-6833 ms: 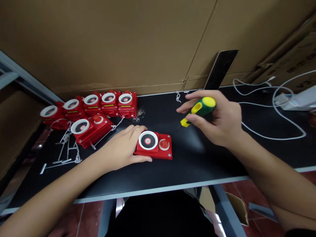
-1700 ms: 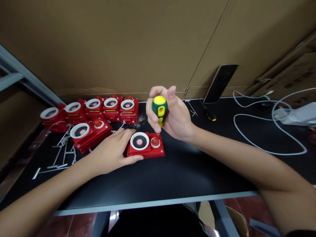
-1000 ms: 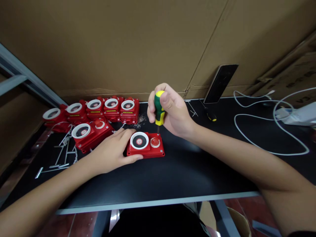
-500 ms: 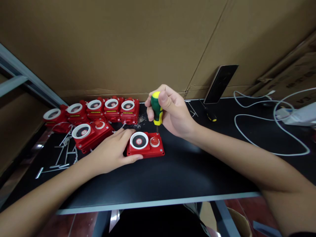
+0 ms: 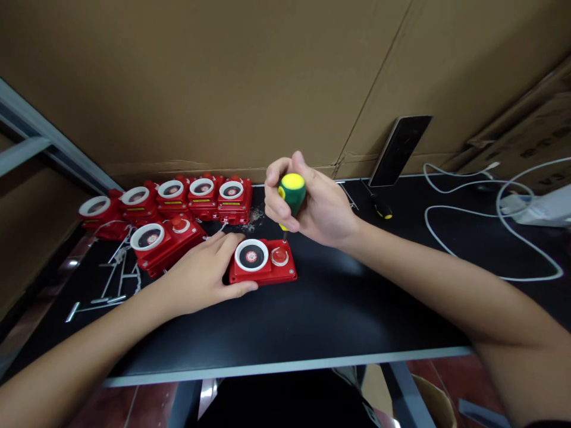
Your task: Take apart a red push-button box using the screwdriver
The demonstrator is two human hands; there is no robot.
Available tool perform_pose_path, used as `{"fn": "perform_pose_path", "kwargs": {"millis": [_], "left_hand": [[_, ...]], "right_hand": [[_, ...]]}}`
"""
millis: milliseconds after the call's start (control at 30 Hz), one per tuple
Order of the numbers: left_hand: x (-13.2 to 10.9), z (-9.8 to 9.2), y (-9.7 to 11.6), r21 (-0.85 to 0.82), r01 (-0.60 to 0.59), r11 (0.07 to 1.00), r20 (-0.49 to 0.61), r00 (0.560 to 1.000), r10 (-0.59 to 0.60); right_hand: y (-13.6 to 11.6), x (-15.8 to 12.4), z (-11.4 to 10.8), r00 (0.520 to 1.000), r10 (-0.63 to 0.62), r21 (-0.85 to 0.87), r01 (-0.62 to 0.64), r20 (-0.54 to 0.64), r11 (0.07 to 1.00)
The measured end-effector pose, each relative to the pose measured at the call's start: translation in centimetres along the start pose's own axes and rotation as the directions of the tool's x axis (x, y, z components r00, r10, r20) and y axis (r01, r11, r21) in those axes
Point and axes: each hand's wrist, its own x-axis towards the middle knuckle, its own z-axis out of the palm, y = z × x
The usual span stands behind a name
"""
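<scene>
A red alarm box (image 5: pixel 259 277) with a white-ringed black disc and a red round lamp lies face up on the table. My left hand (image 5: pixel 207 270) grips its left end, thumb along the front side and fingers behind. Over the box's far right corner, my right hand (image 5: pixel 314 205) has its fingers round a green and yellow screwdriver (image 5: pixel 293 193). The shaft points down, its tip at the corner screw; the lower handle is partly hidden by the fingers. Another red alarm box (image 5: pixel 167 244) sits just left of my left hand.
Several red alarm boxes (image 5: pixel 203 199) stand in a row at the back left. Metal T-shaped rods (image 5: pixel 109 285) lie at the left. A phone (image 5: pixel 400 151) leans on the cardboard, near a second screwdriver (image 5: pixel 381 207). A white cable (image 5: pixel 468 211) loops at the right.
My right hand has turned around the screwdriver, and its fingers now wrap the handle's front. The handle's top has tipped slightly right and toward me. My left hand and the box stay put.
</scene>
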Motion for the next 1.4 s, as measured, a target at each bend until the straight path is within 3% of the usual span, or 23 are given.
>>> {"fn": "perform_pose_path", "kwargs": {"millis": [267,400,533,700,967,1267,1400], "left_hand": [[0.0,0.6,-0.4,0.021,-0.044,0.999,-0.022,0.999,0.045],[0.0,0.5,-0.4,-0.013,-0.031,0.999,-0.024,0.999,0.031],[0.0,0.5,-0.4,-0.033,-0.020,0.999,-0.029,0.999,0.019],[0.0,0.6,-0.5,-0.038,-0.028,0.999,-0.032,0.999,0.027],[0.0,0.7,-0.6,0.004,-0.044,0.999,-0.027,0.999,0.044],[-0.2,1.0,-1.0,0.066,-0.083,0.994,-0.037,0.996,0.086],[-0.1,1.0,-0.8,0.066,-0.073,0.995,-0.035,0.997,0.075]], "right_hand": [[0.7,0.0,-0.1,0.997,-0.074,-0.025,0.074,-0.024,0.997],[0.9,0.1,-0.1,0.982,-0.152,-0.075,0.144,-0.115,0.987],[0.9,-0.1,-0.1,0.975,-0.130,-0.108,0.111,-0.181,0.988],[1.0,-0.2,-0.1,0.991,-0.069,-0.038,0.065,-0.112,0.997],[0.7,-0.5,0.3,0.996,-0.072,0.047,0.070,0.046,0.996],[1.5,-0.3,-0.7,0.979,-0.194,0.033,0.193,0.060,0.981],[1.9,-0.2,-0.8,0.973,-0.230,0.013,0.230,-0.009,0.973]]}}
